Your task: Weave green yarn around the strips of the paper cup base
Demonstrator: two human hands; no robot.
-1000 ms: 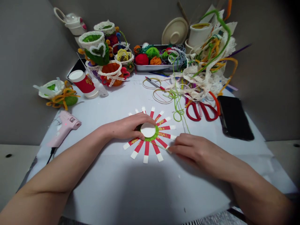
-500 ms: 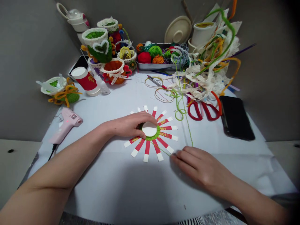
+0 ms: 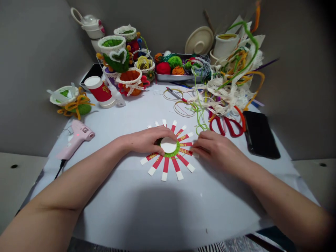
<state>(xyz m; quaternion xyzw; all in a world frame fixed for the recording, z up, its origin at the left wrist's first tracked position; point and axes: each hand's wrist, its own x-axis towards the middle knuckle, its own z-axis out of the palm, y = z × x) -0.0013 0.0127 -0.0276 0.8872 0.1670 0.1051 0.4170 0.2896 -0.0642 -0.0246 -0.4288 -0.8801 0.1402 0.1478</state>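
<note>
A paper cup (image 3: 165, 168) cut into red and white strips lies splayed flat like a sun on the table. Around its round white base runs a woven ring of green yarn (image 3: 173, 152). My left hand (image 3: 149, 139) holds the cup at its left side, thumb at the near edge of the ring and fingers over the far edge. Pinched in my right hand (image 3: 214, 144), at the tips of the right-hand strips, is the green yarn; its fingertips partly hide those strips. Loose loops of this yarn (image 3: 201, 120) lie just beyond that hand.
A pink glue gun (image 3: 78, 134) rests at the left. Decorated cups (image 3: 112, 52) and an uncut paper cup (image 3: 98, 91) stand behind it. At the back are a tray of yarn balls (image 3: 181, 77) and lace (image 3: 223, 91). Red-handled scissors (image 3: 231, 126) and a black phone (image 3: 261, 134) lie right.
My right hand has moved up and away from me, from below the right-hand strips to beside their tips, carrying the yarn. My left hand keeps its hold on the cup. The view has shifted slightly.
</note>
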